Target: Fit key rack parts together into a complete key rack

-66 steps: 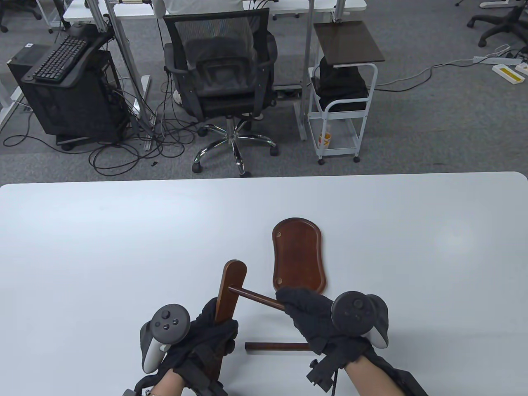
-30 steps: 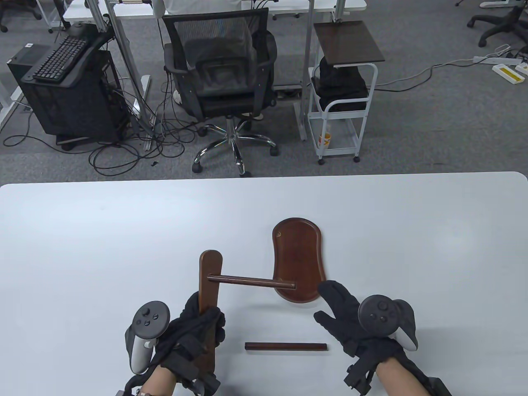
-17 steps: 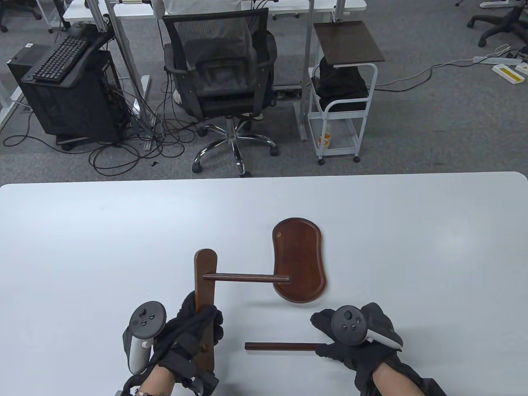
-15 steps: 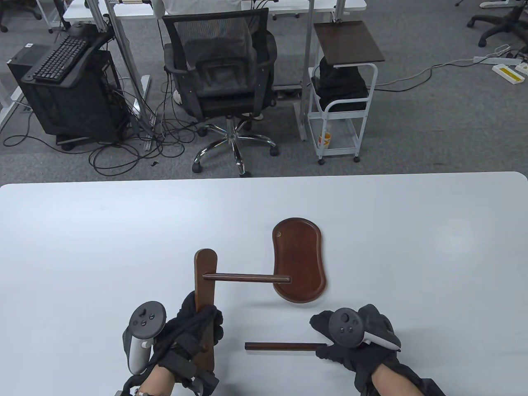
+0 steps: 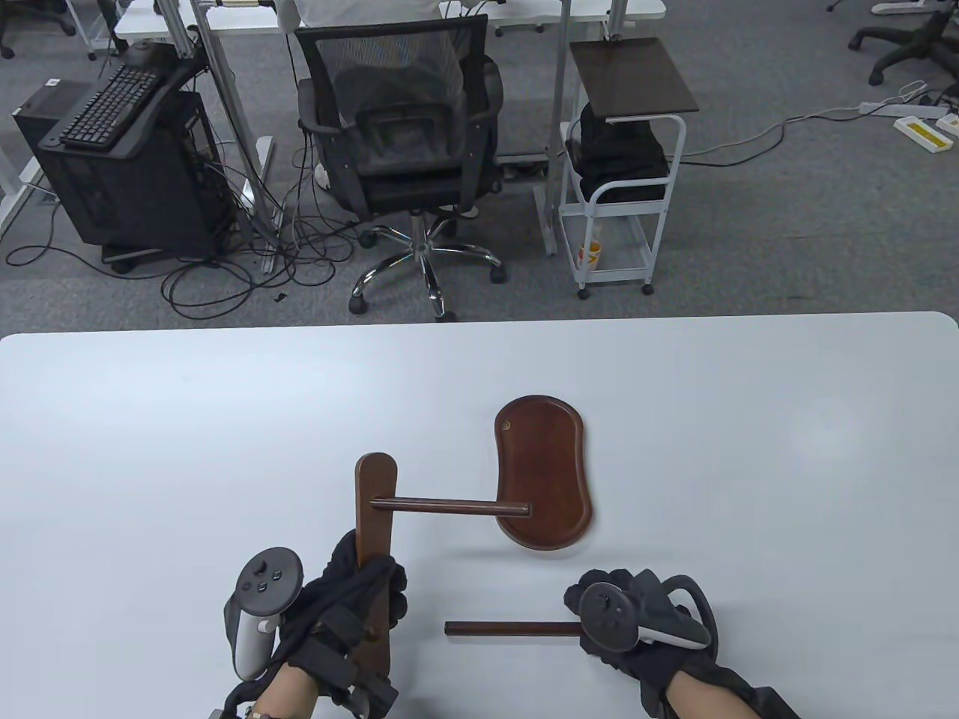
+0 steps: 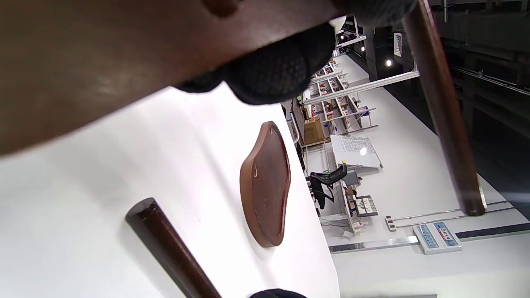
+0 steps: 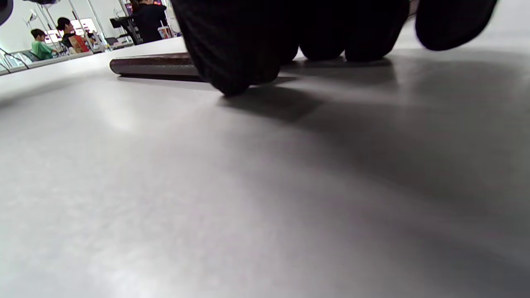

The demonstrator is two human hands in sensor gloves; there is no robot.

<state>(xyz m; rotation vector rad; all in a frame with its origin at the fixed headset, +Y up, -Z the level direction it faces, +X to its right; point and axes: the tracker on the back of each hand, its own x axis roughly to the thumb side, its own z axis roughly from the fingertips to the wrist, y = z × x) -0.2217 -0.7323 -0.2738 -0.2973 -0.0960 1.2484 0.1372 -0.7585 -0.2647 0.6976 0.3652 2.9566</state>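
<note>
**Holding the upright board while the right hand covers the loose rod**

Gripping the lower part of the upright board (image 5: 374, 547), the fingers (image 5: 374, 592) of the left hand (image 5: 341, 607) are clamped on it. A rod (image 5: 449, 507) stands out from this board to the right, its free end over the oval base (image 5: 543, 449). The right hand (image 5: 637, 622) lies on the right end of the loose rod (image 5: 509, 630) on the surface (image 5: 150, 449); its fingers (image 7: 236, 45) curl down to the surface beside it, but I cannot tell if they grip it. The base lies flat, far from both hands.
</note>
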